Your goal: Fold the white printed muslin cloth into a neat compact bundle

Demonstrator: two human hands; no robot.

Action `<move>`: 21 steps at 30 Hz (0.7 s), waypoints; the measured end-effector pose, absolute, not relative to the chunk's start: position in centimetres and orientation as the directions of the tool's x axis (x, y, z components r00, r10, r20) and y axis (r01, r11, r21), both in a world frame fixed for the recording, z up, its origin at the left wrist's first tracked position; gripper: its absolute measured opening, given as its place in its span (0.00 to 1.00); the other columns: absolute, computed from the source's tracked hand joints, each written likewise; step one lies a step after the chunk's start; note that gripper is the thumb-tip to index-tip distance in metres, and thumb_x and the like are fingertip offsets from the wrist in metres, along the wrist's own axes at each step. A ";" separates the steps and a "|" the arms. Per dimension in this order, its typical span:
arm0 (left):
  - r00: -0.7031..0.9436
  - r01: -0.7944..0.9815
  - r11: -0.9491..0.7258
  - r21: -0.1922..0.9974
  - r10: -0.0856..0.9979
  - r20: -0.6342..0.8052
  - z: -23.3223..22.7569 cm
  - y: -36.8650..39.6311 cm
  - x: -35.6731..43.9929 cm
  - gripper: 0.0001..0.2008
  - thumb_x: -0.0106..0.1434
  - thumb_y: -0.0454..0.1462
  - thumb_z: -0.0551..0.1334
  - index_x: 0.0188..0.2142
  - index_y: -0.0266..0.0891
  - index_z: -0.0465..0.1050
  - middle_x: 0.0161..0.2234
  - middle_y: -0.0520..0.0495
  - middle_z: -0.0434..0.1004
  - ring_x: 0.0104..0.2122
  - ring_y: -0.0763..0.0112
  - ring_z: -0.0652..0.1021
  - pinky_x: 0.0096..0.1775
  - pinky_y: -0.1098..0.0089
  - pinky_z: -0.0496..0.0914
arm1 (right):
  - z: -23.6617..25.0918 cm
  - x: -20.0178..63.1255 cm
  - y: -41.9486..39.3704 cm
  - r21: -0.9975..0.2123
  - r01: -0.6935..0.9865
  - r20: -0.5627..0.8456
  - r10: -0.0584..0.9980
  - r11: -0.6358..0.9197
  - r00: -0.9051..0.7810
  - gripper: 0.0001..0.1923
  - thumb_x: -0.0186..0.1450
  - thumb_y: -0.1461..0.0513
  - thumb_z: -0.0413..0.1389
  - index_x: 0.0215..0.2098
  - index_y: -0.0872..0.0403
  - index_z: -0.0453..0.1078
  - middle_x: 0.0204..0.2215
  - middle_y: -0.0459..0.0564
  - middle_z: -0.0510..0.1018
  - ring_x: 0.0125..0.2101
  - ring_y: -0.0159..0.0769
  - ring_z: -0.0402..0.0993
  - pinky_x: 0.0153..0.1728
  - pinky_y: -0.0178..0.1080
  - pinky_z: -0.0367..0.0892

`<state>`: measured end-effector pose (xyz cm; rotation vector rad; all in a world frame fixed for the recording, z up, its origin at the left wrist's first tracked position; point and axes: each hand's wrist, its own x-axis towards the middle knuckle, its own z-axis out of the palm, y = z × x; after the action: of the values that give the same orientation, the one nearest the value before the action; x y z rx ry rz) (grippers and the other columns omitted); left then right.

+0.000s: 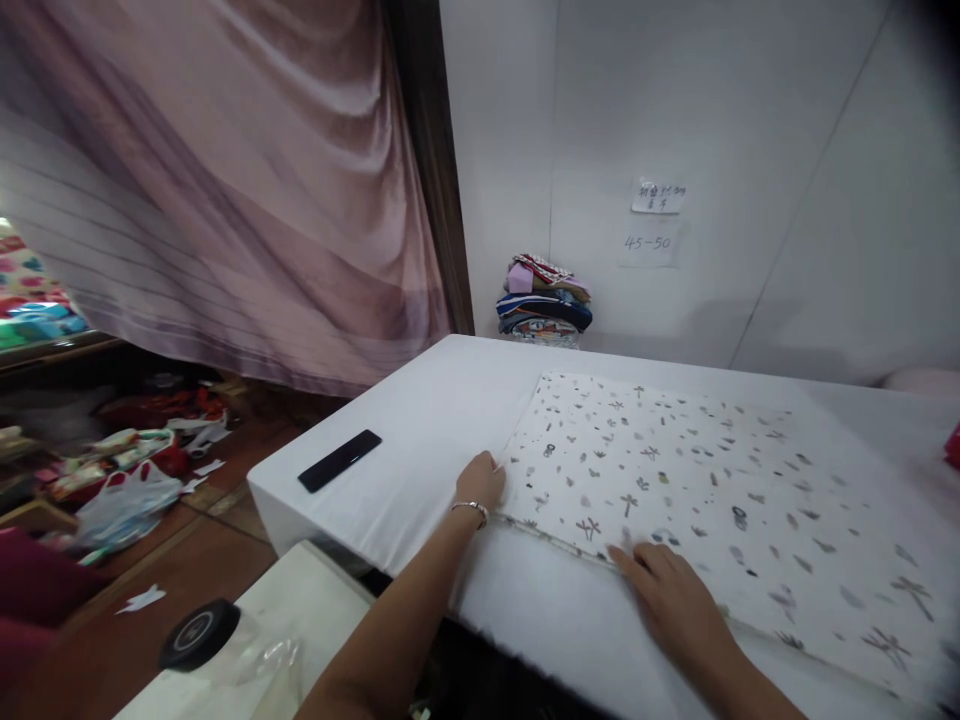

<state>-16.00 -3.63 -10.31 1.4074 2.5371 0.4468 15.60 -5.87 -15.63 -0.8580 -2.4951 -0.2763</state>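
A white cloth (600,450) printed with small palm trees, leaves and animals lies spread over the white-covered table (420,420), its near edge showing folded layers. My left hand (480,485), with a bracelet at the wrist, is closed on the cloth's left edge near the front corner. Its fingertips are partly hidden from me. At the middle of the near edge rests my right hand (671,595), touching the cloth, thumb and forefinger slightly apart; the other fingers are hard to make out.
A black phone-like slab (340,461) lies on the table's left part. Below it, a white surface (300,590) carries a black round object (200,634) and clear plastic. Folded fabrics (544,300) are stacked behind the table. A pink curtain (300,180) hangs left; bags (131,505) litter the floor.
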 end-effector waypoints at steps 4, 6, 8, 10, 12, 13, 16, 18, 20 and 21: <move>-0.518 0.789 0.502 0.355 0.854 -0.058 -9.8 -2.5 -16.2 0.08 0.58 0.43 0.56 0.31 0.41 0.66 0.35 0.45 0.76 0.36 0.63 0.75 0.34 0.67 0.65 | -15.5 15.6 -5.8 0.031 0.597 0.528 0.494 0.801 -0.690 0.23 0.57 0.73 0.44 0.48 0.54 0.68 0.34 0.55 0.71 0.32 0.38 0.66 0.32 0.39 0.64; -0.502 0.795 0.497 0.349 0.861 -0.084 -9.5 -1.4 -16.2 0.13 0.58 0.48 0.56 0.30 0.41 0.67 0.35 0.45 0.76 0.37 0.62 0.75 0.34 0.67 0.65 | -15.3 15.5 -5.9 0.019 0.598 0.529 0.500 0.801 -0.686 0.22 0.58 0.73 0.45 0.47 0.54 0.69 0.34 0.55 0.71 0.32 0.38 0.66 0.32 0.38 0.64; -0.489 0.802 0.496 0.334 0.865 -0.110 -9.3 -0.2 -16.1 0.15 0.58 0.50 0.55 0.30 0.40 0.67 0.35 0.44 0.77 0.38 0.61 0.76 0.35 0.67 0.65 | -15.1 15.4 -6.0 0.000 0.604 0.527 0.513 0.797 -0.678 0.23 0.57 0.73 0.45 0.47 0.54 0.69 0.34 0.54 0.71 0.32 0.38 0.67 0.32 0.38 0.64; -0.487 0.807 0.498 0.319 0.865 -0.119 -9.2 0.8 -15.9 0.15 0.58 0.49 0.56 0.31 0.40 0.68 0.36 0.42 0.77 0.39 0.61 0.76 0.36 0.67 0.66 | -15.0 15.4 -6.0 -0.023 0.605 0.520 0.527 0.796 -0.673 0.23 0.57 0.73 0.45 0.47 0.53 0.69 0.34 0.54 0.71 0.32 0.38 0.67 0.32 0.38 0.64; -0.493 0.808 0.500 0.313 0.863 -0.108 -9.3 1.6 -15.8 0.13 0.59 0.47 0.56 0.32 0.40 0.68 0.37 0.42 0.77 0.40 0.61 0.75 0.37 0.67 0.66 | -14.9 15.4 -6.0 -0.046 0.600 0.512 0.535 0.799 -0.673 0.23 0.57 0.73 0.45 0.47 0.53 0.69 0.34 0.54 0.71 0.32 0.38 0.67 0.32 0.38 0.64; -0.498 0.807 0.502 0.310 0.861 -0.099 -9.4 1.7 -15.8 0.12 0.60 0.46 0.55 0.33 0.40 0.68 0.38 0.42 0.77 0.41 0.62 0.75 0.37 0.67 0.66 | -14.9 15.4 -6.0 -0.059 0.596 0.508 0.538 0.801 -0.673 0.23 0.57 0.73 0.45 0.47 0.52 0.69 0.34 0.54 0.71 0.32 0.38 0.67 0.32 0.38 0.64; -0.521 0.802 0.518 0.299 0.850 -0.076 -9.7 1.7 -16.0 0.11 0.62 0.42 0.52 0.34 0.39 0.68 0.39 0.42 0.76 0.41 0.63 0.75 0.38 0.67 0.66 | -15.0 15.5 -6.1 -0.099 0.587 0.501 0.550 0.804 -0.669 0.23 0.57 0.73 0.45 0.47 0.52 0.68 0.34 0.53 0.72 0.33 0.38 0.67 0.33 0.38 0.65; -0.533 0.798 0.529 0.288 0.843 -0.071 -9.7 1.4 -16.1 0.10 0.63 0.41 0.51 0.34 0.39 0.67 0.39 0.42 0.76 0.41 0.63 0.75 0.38 0.67 0.66 | -15.1 15.6 -6.1 -0.124 0.585 0.494 0.561 0.801 -0.664 0.23 0.57 0.73 0.45 0.47 0.52 0.68 0.35 0.53 0.72 0.33 0.38 0.67 0.34 0.38 0.65; -0.538 0.797 0.536 0.277 0.839 -0.075 -9.7 1.3 -16.1 0.10 0.62 0.41 0.51 0.34 0.39 0.67 0.39 0.42 0.76 0.41 0.63 0.75 0.38 0.67 0.66 | -15.1 15.7 -6.1 -0.143 0.572 0.496 0.558 0.808 -0.665 0.23 0.58 0.72 0.45 0.48 0.52 0.68 0.35 0.54 0.72 0.34 0.39 0.68 0.34 0.39 0.66; -0.540 0.797 0.540 0.272 0.838 -0.078 -9.7 1.3 -16.1 0.09 0.62 0.40 0.51 0.34 0.39 0.67 0.38 0.42 0.76 0.40 0.63 0.75 0.37 0.67 0.66 | -15.1 15.7 -6.1 -0.150 0.560 0.505 0.550 0.815 -0.665 0.23 0.58 0.72 0.45 0.48 0.52 0.68 0.35 0.54 0.72 0.34 0.39 0.68 0.35 0.39 0.66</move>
<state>-16.13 1.25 -9.67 1.3860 2.5769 0.3017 15.70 -6.06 -15.12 -0.8186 -2.4537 -0.0240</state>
